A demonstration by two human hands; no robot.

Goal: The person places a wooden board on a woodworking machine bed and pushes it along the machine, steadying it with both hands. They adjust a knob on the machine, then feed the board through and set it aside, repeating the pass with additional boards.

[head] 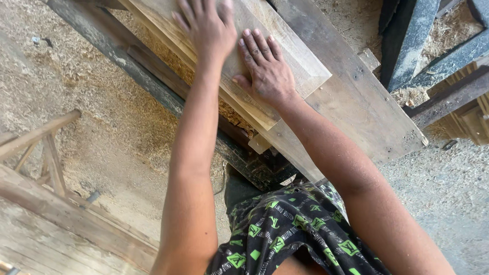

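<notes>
Both hands lay flat on a pale wooden plank (285,65) that rested on a broader, darker board (357,104), the top of a rough desk. The left hand (205,25) sat further up the plank, palm down with fingers spread, and looked slightly blurred. The right hand (266,69) pressed down nearer the person, fingers together and extended, close to the plank's near end. Neither hand curled around anything; each was open and only bearing on the wood's top face.

The plank's long axis ran diagonally, from its squared end at lower right of the hands up toward the upper left and out of view. So the plank stretched away from the person, lying directly under both palms, the right hand being nearer its free end. A dark frame beam (145,76) ran alongside below, and sawdust covered the floor (64,106) all around.
</notes>
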